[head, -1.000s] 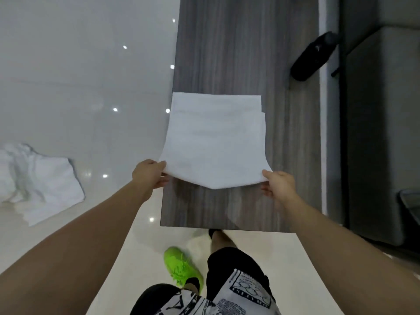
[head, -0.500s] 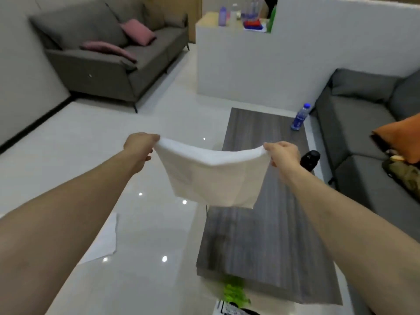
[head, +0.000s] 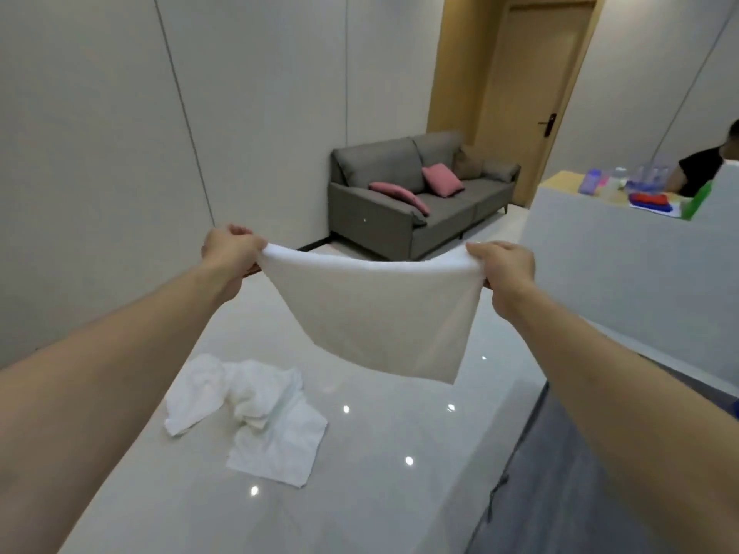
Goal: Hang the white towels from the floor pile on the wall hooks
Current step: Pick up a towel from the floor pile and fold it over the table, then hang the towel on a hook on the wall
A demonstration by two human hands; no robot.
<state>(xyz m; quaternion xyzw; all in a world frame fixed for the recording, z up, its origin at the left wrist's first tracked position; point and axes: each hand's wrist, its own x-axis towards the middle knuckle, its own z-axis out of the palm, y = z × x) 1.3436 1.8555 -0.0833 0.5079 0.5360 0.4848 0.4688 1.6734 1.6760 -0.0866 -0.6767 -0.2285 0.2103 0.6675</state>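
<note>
Big picture first: pale wall point(head: 100, 133) fills nine to twelve o'clock, and no hooks show on it anywhere in this view. Glossy floor point(head: 360, 493) runs underneath. Grey sofa point(head: 420, 193) sits at twelve to one o'clock against the far wall, counter point(head: 620, 265) at three o'clock.

Now the towel point(head: 380, 313), dead centre, hanging clear of the floor between both hands. It is stretched wide, probably so it stays flat and one edge is ready to go over a hook. Long axis runs nine to three o'clock along the taut top edge, sagging slightly in the middle; the free lower edge drops toward six o'clock, its lowest corner nearer five.

The pile point(head: 248, 409), crumpled on the floor at seven o'clock, lies well apart from the held towel, so more remain to hang.

Left hand point(head: 232, 253), at ten o'clock, fingers curled tight, pinches the top left corner. Right hand point(head: 504, 265), at two o'clock, fingers folded over, grips the top right corner.
</note>
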